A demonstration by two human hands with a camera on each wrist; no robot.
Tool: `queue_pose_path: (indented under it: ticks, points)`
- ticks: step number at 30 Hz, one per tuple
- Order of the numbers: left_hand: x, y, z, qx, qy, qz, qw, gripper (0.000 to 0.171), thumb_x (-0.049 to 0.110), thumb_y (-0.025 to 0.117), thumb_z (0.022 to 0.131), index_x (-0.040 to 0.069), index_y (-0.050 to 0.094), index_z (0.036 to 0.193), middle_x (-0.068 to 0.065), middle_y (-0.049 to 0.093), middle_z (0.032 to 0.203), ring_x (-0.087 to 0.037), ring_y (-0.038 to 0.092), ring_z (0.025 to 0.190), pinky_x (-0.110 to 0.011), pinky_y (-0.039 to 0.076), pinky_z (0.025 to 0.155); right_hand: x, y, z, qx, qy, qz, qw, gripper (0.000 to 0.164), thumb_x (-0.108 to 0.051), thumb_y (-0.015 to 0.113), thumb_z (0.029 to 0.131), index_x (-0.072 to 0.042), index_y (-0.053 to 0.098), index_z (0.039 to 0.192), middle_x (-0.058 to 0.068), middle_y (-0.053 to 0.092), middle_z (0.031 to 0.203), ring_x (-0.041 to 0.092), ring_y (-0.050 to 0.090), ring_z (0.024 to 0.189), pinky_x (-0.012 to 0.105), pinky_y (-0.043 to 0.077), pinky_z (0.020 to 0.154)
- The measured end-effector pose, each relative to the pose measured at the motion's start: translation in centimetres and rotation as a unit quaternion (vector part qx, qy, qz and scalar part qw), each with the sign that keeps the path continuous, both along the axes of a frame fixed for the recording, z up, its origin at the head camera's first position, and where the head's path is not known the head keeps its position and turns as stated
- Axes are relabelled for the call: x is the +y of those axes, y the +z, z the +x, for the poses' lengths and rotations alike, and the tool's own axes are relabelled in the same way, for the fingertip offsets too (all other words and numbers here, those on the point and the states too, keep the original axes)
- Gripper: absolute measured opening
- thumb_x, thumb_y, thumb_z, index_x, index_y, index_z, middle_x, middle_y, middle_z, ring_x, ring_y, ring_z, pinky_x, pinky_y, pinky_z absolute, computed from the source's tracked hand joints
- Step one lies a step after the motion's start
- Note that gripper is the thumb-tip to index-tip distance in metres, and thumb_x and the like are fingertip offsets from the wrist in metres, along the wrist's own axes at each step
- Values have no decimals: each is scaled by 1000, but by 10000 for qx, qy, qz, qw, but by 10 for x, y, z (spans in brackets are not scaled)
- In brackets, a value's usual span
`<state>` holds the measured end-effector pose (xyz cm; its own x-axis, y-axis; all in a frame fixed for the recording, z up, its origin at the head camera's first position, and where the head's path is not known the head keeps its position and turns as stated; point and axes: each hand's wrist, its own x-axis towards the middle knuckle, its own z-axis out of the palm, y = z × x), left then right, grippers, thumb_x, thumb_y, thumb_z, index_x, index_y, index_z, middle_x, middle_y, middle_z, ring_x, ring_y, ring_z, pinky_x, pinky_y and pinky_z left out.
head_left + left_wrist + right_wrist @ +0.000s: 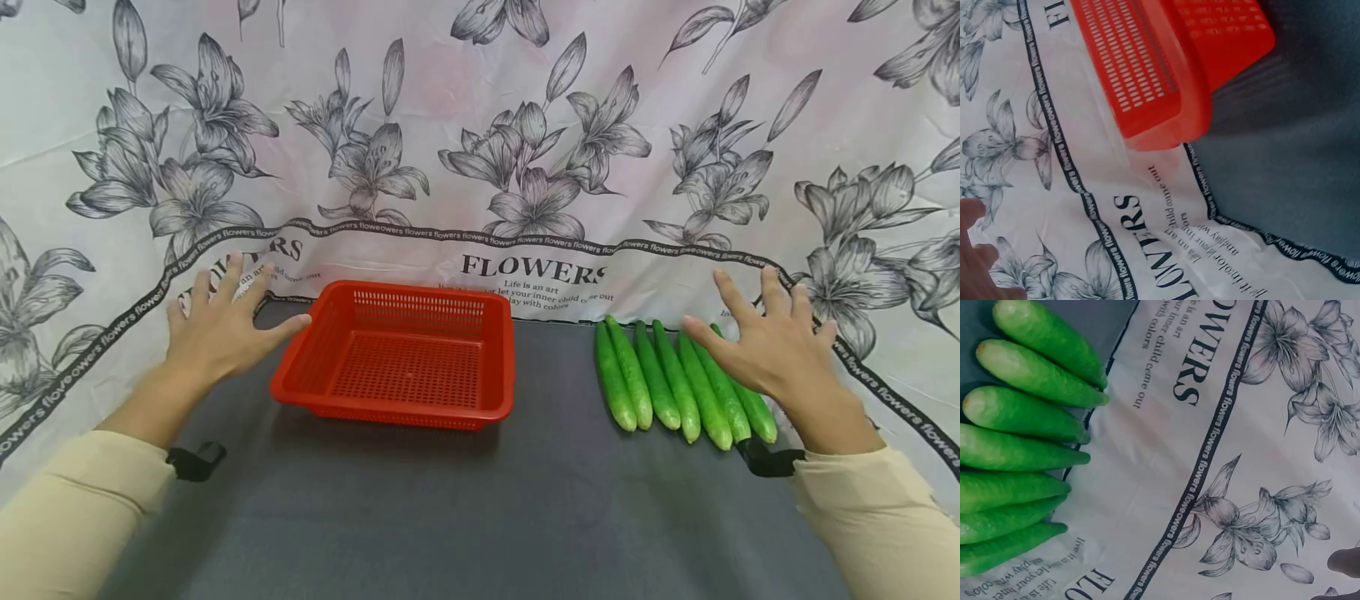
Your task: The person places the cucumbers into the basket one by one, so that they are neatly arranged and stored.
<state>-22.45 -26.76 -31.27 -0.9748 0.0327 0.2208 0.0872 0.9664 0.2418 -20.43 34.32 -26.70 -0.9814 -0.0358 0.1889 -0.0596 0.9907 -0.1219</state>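
Observation:
With fingers spread, my left hand (225,325) is raised beside the left end of a red plastic basket (405,412) and holds nothing. The basket has perforated walls and a slotted floor, and nothing lies in it. On the right, my right hand (776,350) hovers over the right end of a row of several green cucumbers (660,379), its fingers also spread and its grasp empty. The cucumbers lie side by side, pale ends toward me; my hand covers part of the rightmost ones. In the right wrist view the cucumbers (1022,450) show at the left, apart from the fingertips.
A dark grey cloth (555,500) covers the table. Behind it and at both sides hangs a white sheet (420,200) with printed flowers and lettering. Black straps or mounts (197,461) show at both wrists. Grey tabletop lies between the basket and the cucumbers.

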Motion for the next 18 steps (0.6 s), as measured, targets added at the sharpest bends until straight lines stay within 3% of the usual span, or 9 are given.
queue_pose_path:
  ticks: [10,18]
  points:
    - [3,-20,2,210,-407,83,9989,92,70,47,87,18,17,156,-13,-3,160,-50,-3,139,-75,3,98,9,-6,1,190,83,-158,9997,80,-64,39,94,-34,-3,154,27,-16,153,55,-18,132,80,-2,90]
    - [4,-37,4,216,-517,303,9980,88,66,51,87,17,23,155,-13,3,160,-52,5,138,-75,9,97,22,-14,2,334,183,-259,9989,80,-60,44,94,-33,-1,155,26,-15,154,55,-14,134,79,-2,92]
